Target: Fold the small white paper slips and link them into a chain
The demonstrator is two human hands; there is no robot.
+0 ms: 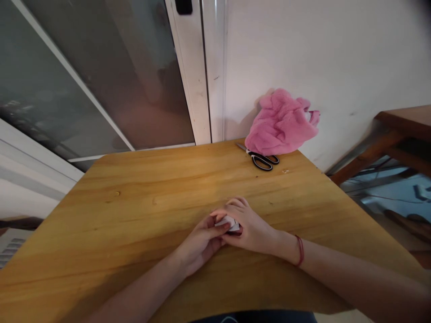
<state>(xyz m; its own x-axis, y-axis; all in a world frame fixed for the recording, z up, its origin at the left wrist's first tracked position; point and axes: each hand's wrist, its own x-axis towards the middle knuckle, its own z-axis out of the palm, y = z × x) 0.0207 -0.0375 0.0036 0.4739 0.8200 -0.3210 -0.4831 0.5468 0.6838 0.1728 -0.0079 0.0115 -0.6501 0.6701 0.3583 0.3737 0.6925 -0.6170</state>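
Both hands meet over the wooden table (161,179), close to its near side. Between them is a small white piece (230,222) that looks like folded paper, mostly covered by fingers. My left hand (205,240) is closed on it, the thumb lying across its face. From the right, my right hand (251,226) curls round the same piece, its fingers arched over the far side. A red band circles the right wrist. What lies under the fingers is hidden.
Scissors (262,161) with black handles lie at the table's far right. Behind them a pink fluffy cloth bundle (283,123) rests against the white wall (323,54). A glass-panelled door (134,67) stands beyond the far edge. Another wooden table (404,119) is at right.
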